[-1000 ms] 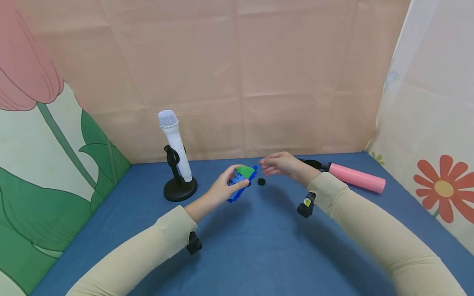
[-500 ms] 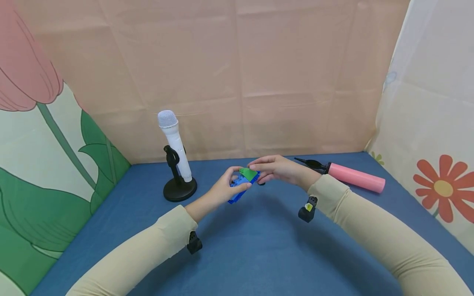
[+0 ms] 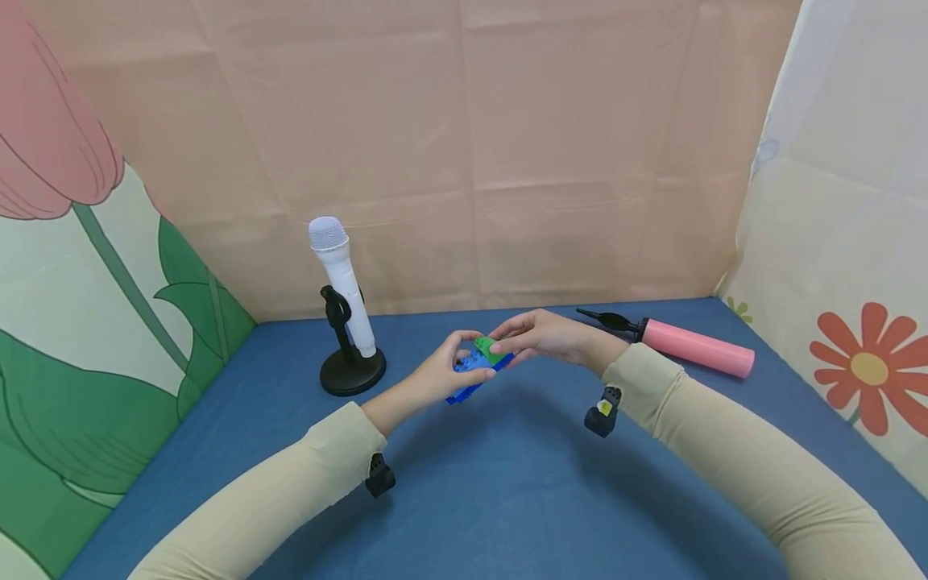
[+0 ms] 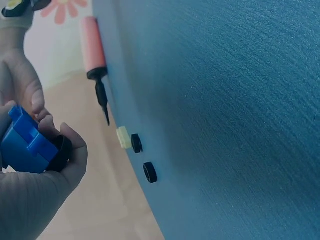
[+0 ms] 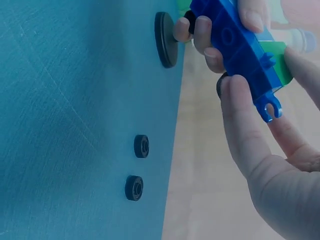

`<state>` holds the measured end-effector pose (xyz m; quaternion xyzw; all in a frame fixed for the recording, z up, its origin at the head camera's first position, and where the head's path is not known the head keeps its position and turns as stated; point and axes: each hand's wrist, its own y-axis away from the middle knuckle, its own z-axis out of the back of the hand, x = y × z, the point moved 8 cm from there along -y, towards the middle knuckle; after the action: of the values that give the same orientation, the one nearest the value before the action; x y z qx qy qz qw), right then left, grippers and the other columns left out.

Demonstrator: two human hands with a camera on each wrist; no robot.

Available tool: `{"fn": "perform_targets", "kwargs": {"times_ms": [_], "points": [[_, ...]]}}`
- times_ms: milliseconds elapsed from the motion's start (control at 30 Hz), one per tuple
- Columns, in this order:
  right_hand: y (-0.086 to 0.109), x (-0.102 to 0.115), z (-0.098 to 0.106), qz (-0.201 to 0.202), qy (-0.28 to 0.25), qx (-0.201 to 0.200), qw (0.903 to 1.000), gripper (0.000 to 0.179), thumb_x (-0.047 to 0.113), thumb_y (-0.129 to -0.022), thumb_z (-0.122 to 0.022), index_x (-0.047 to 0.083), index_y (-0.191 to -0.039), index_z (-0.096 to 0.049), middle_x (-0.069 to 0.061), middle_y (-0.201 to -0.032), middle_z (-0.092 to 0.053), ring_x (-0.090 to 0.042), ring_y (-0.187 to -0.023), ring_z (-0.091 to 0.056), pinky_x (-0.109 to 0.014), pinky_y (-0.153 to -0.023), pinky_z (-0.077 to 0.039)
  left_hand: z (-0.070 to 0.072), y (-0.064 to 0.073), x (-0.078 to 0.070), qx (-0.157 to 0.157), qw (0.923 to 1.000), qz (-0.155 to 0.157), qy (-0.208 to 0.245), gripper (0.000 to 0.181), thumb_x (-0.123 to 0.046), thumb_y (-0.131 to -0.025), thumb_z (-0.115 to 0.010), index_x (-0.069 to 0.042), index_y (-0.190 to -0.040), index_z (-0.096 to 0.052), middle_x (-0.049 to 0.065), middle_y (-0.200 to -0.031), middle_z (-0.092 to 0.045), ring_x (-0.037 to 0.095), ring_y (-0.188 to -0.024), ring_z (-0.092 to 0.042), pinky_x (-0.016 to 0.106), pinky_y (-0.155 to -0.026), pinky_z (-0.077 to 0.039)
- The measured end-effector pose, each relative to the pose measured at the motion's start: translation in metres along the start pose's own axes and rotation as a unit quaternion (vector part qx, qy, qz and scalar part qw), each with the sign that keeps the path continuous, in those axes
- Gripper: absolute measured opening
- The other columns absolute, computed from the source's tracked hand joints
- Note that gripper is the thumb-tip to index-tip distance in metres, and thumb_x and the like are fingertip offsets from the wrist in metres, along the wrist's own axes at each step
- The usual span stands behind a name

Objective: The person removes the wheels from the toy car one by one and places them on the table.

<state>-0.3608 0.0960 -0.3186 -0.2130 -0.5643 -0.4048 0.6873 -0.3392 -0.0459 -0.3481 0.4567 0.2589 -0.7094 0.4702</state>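
My left hand (image 3: 433, 372) grips a blue building-block toy car (image 5: 250, 60) above the table, thumb along its near side and fingers round the far side. A green block (image 3: 484, 345) sits on top at its right end. From the right, my right hand (image 3: 554, 337) pinches that end, thumb on the green block and fingertips against a black wheel (image 5: 223, 85) on the underside. Another black wheel (image 4: 61, 154) shows by the left fingers in the left wrist view. A blue open hook (image 5: 270, 107) juts from the car's end.
Two loose black wheels (image 4: 136, 143) (image 4: 150, 172) lie near the table's far edge beside a pale yellow block (image 4: 123, 137). A white microphone (image 3: 344, 274) leans in its black stand (image 3: 353, 370) at left. A pink hand pump (image 3: 699, 348) lies behind the right forearm.
My right hand has moved left from beside the toy car onto its end and now pinches it. The car, in my left hand, has shifted slightly right and turned a little.
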Motion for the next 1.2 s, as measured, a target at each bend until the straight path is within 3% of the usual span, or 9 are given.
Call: {"fn": "perform_targets", "kwargs": {"times_ms": [267, 433, 633, 800, 1000, 1067, 1200], "points": [[0.002, -0.001, 0.006, -0.003, 0.021, -0.028, 0.9994, 0.038, 0.025, -0.088, -0.073, 0.004, -0.119, -0.066, -0.007, -0.108, -0.071, -0.021, -0.103, -0.063, -0.041, -0.098, -0.049, 0.001, 0.000, -0.001, 0.011, 0.9998, 0.007, 0.012, 0.068, -0.042, -0.089, -0.067, -0.021, -0.145, -0.033, 0.008, -0.130, -0.060, 0.025, -0.110, -0.059, 0.047, -0.093, -0.049], [0.004, 0.000, 0.012, 0.006, 0.007, -0.047, 0.9989, 0.041, 0.025, -0.088, -0.073, 0.003, -0.122, -0.064, -0.009, -0.113, -0.068, -0.022, -0.105, -0.062, -0.042, -0.101, -0.047, 0.003, 0.001, -0.002, 0.016, 0.9981, 0.005, 0.060, 0.063, -0.042, -0.092, -0.064, -0.022, -0.143, -0.035, 0.014, -0.127, -0.059, 0.038, -0.105, -0.062, 0.050, -0.094, -0.049], [0.008, -0.004, 0.021, 0.009, -0.011, -0.078, 0.9969, 0.047, 0.026, -0.088, -0.073, 0.003, -0.126, -0.060, -0.013, -0.125, -0.062, -0.023, -0.109, -0.061, -0.045, -0.105, -0.043, 0.003, -0.002, 0.012, -0.002, 0.9920, 0.020, 0.125, 0.065, -0.040, -0.092, -0.065, -0.010, -0.141, -0.035, 0.021, -0.125, -0.057, 0.036, -0.108, -0.063, 0.048, -0.093, -0.052], [0.009, -0.006, 0.028, 0.012, -0.040, -0.117, 0.9922, 0.048, 0.024, -0.090, -0.070, 0.001, -0.130, -0.057, -0.016, -0.130, -0.058, -0.022, -0.109, -0.060, -0.042, -0.105, -0.044, 0.001, 0.001, 0.020, -0.017, 0.9836, 0.039, 0.175, 0.063, -0.045, -0.094, -0.060, -0.005, -0.137, -0.036, 0.024, -0.125, -0.061, 0.037, -0.111, -0.062, 0.042, -0.089, -0.055], [0.010, -0.004, 0.031, 0.028, -0.066, -0.157, 0.9850, 0.047, 0.024, -0.090, -0.070, 0.001, -0.128, -0.056, -0.012, -0.123, -0.060, -0.020, -0.107, -0.060, -0.040, -0.104, -0.045, -0.002, 0.000, 0.015, -0.020, 0.9739, 0.033, 0.224, 0.053, -0.042, -0.097, -0.057, -0.003, -0.132, -0.046, 0.019, -0.119, -0.065, 0.036, -0.115, -0.062, 0.039, -0.092, -0.054], [0.009, -0.003, 0.029, 0.030, -0.066, -0.166, 0.9834, 0.047, 0.023, -0.090, -0.070, 0.001, -0.128, -0.055, -0.013, -0.123, -0.060, -0.021, -0.107, -0.060, -0.041, -0.104, -0.045, -0.003, -0.001, 0.011, -0.021, 0.9675, 0.030, 0.250, 0.047, -0.036, -0.098, -0.057, -0.004, -0.131, -0.047, 0.016, -0.118, -0.066, 0.034, -0.117, -0.061, 0.039, -0.095, -0.052], [0.006, -0.006, 0.024, 0.025, -0.060, -0.173, 0.9829, 0.047, 0.021, -0.089, -0.072, 0.001, -0.127, -0.054, -0.015, -0.124, -0.057, -0.023, -0.109, -0.059, -0.043, -0.105, -0.044, -0.003, -0.001, 0.004, -0.040, 0.9489, 0.035, 0.311, 0.045, -0.029, -0.097, -0.059, -0.006, -0.134, -0.047, 0.022, -0.129, -0.061, 0.032, -0.119, -0.061, 0.043, -0.103, -0.045]]}}
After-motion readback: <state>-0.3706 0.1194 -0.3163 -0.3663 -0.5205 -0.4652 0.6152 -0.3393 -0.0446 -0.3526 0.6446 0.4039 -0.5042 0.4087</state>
